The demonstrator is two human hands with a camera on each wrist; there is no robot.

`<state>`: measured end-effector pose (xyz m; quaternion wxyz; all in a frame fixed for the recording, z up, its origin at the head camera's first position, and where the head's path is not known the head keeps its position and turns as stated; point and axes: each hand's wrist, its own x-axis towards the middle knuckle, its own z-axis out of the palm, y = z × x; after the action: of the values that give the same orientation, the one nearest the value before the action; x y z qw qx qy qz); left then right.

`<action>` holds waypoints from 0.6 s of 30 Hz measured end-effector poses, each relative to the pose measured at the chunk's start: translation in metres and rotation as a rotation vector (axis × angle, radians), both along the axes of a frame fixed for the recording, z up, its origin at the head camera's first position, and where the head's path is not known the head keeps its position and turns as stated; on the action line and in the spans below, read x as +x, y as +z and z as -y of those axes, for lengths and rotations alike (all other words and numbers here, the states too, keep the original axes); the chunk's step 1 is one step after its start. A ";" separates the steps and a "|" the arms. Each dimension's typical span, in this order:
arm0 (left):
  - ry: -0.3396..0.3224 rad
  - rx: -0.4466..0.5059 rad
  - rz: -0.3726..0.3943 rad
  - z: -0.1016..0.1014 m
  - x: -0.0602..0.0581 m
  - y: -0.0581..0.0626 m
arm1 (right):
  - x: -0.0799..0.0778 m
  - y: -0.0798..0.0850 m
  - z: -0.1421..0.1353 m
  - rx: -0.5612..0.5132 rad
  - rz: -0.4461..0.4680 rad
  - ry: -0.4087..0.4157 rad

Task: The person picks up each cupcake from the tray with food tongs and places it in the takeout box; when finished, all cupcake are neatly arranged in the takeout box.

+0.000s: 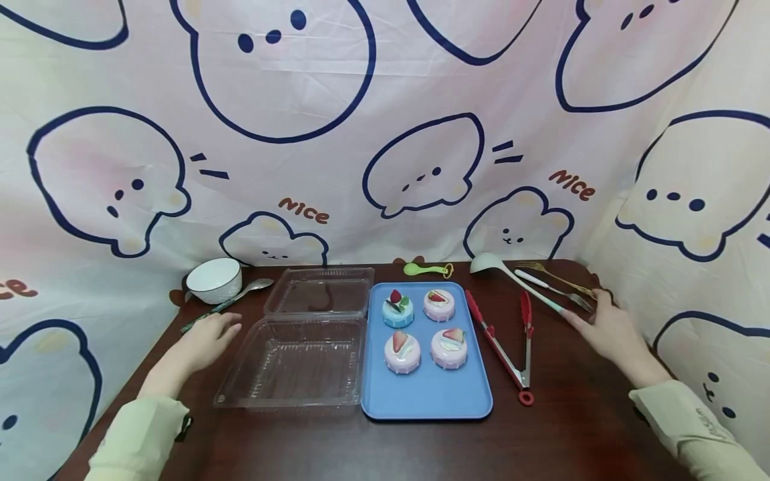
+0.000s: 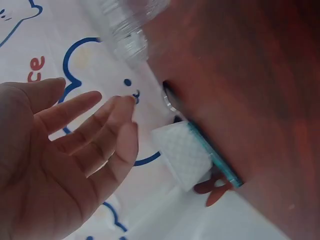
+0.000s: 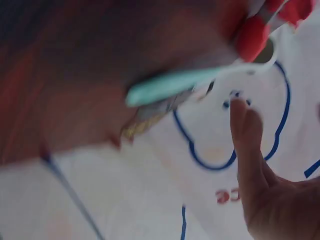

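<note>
Your worktop (image 1: 289, 444) ends at the back against the printed fabric (image 1: 337, 174), and the fabric also rises along its left and right sides. You have your widest stretch of bare wood in front, running across below the tray (image 1: 427, 401) and the clear plastic clamshell box (image 1: 289, 394). Those two lie side by side, so there is hardly any gap between them. To the right of the tray you have the red-tipped tongs (image 1: 505, 354), jaws spread, then more wood before your right hand (image 1: 613, 334).

Your hands are well apart. The left hand (image 1: 207, 344) hovers near the left edge with fingers relaxed, separate from the green-handled spoon (image 1: 225, 304), which slants beside the white bowl (image 1: 214, 280). Your right hand is beside the handle end of the ladle (image 1: 535, 290), thumb and fingers uncurled; whether it touches the handle you cannot tell.

Counting for you: one ladle, one pair of tongs, and two forks near the right back corner, a gold fork (image 1: 556, 275) and a white-handled fork (image 1: 544, 284). One bowl, one green-handled spoon, one lime-green spoon (image 1: 424, 269) at the back edge. The tray carries four toy cakes: three pink cakes (image 1: 402, 357) and one blue cake (image 1: 398, 314).
</note>
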<state>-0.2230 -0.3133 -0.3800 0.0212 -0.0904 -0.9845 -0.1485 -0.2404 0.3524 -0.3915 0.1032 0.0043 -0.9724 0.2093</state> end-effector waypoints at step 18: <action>0.061 0.388 0.194 0.000 0.016 -0.032 | -0.004 -0.039 0.077 -0.268 0.507 -0.017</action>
<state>-0.2069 -0.3129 -0.4125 -0.0522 -0.0404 -0.9372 -0.3424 -0.2444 0.2758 -0.4308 -0.1419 -0.0701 -0.9309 0.3293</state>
